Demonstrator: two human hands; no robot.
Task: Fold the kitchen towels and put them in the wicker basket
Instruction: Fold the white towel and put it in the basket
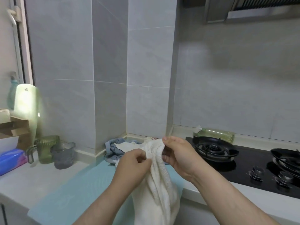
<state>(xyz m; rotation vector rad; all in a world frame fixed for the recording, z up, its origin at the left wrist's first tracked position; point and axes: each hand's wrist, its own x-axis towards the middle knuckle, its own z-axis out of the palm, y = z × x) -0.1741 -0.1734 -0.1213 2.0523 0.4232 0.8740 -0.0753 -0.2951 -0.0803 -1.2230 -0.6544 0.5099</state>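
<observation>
Both hands (155,158) pinch a cream towel (159,181) over the counter (32,181).

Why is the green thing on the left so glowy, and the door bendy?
Head view: strong light, seemingly from the left, blows out the green board into glare; head view again: the wide lens bends the door frame; the towel looks slightly soft.

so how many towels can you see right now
3: a cream towel in the left hand and right hand; a blue patterned towel and a white towel heaped in the corner behind. More may hide there.
</observation>
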